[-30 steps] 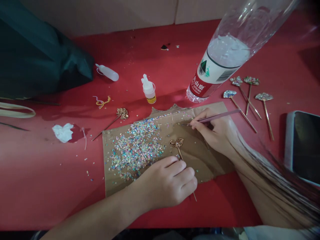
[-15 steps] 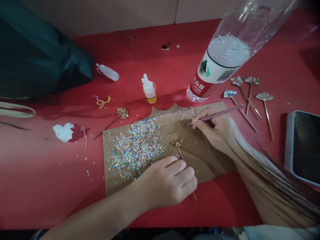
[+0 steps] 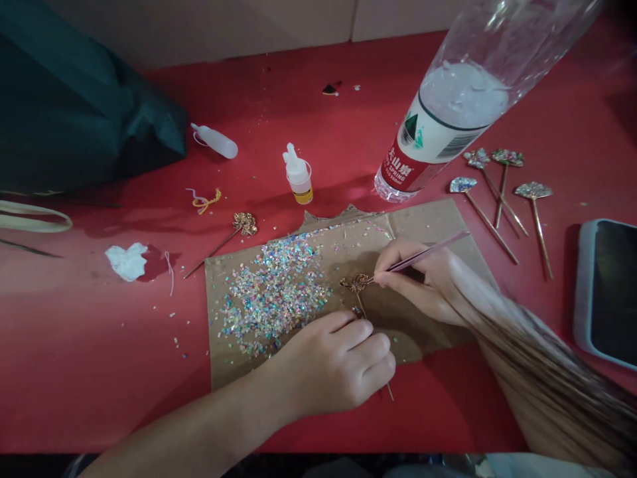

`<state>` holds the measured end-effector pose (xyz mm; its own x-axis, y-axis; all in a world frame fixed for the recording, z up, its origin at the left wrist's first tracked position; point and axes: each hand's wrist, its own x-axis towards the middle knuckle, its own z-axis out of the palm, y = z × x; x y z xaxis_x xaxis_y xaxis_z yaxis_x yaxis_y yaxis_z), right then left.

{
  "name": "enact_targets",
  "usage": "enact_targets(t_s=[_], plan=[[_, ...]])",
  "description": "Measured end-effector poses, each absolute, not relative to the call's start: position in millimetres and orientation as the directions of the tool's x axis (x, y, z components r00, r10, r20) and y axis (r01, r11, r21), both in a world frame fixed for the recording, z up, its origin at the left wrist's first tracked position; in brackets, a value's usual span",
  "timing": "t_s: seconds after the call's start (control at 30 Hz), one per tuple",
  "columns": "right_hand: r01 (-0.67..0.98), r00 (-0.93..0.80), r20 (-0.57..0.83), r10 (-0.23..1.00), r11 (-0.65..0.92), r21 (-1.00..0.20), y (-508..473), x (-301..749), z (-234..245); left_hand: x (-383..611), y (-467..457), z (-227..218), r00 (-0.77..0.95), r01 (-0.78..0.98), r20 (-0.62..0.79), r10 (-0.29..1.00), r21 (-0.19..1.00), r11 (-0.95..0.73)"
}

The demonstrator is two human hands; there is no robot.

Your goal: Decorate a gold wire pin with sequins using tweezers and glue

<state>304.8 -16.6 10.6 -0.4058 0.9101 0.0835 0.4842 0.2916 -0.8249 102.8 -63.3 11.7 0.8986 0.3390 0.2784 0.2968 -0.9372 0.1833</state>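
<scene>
My left hand point(image 3: 343, 358) is closed around the thin stem of a gold hairpin point(image 3: 355, 284), whose openwork head shows above my fingers. Pink tweezers point(image 3: 425, 253) are pinched in my right hand point(image 3: 418, 279), and their tips meet the right side of the hairpin's head. Whether a chip sits between the tips is too small to tell. Both hands are over a flat piece of brown cardboard point(image 3: 432, 222). Left of the hairpin, many small iridescent chips point(image 3: 279, 292) are spread on the cardboard. Strands of long hair hang over my right forearm.
A large water bottle point(image 3: 423, 153) stands behind the cardboard, beside several decorated hairpins point(image 3: 535, 192). A phone point(image 3: 612, 292) lies at the right. Further left are a glue bottle point(image 3: 298, 176), a small squeeze bottle point(image 3: 216, 141), another gold hairpin point(image 3: 243, 224), crumpled tissue point(image 3: 127, 261) and a dark bag point(image 3: 84, 113).
My right hand has brought the tweezers down and left, from above the cardboard's upper part to the hairpin's head. My left hand keeps its hold on the stem, nearly still.
</scene>
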Motion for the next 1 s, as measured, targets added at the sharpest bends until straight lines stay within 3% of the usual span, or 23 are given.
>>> enact_targets(t_s=[0.17, 0.5, 1.0], plan=[[0.543, -0.417, -0.008, 0.909, 0.242, -0.804, -16.3, 304.4, 12.7, 102.9, -63.2, 11.1, 0.894, 0.293, 0.293, 0.339, 0.188, -0.937], [0.524, -0.441, 0.054, 0.896, 0.306, -0.795, -15.2, 303.1, 12.6, 102.7, -62.9, 12.3, 0.895, 0.294, 0.291, 0.338, 0.184, -0.938], [0.540, -0.447, 0.018, 0.895, 0.285, -0.792, -14.6, 303.5, 14.7, 102.3, -63.4, 11.6, 0.895, 0.296, 0.287, 0.340, 0.187, -0.937]])
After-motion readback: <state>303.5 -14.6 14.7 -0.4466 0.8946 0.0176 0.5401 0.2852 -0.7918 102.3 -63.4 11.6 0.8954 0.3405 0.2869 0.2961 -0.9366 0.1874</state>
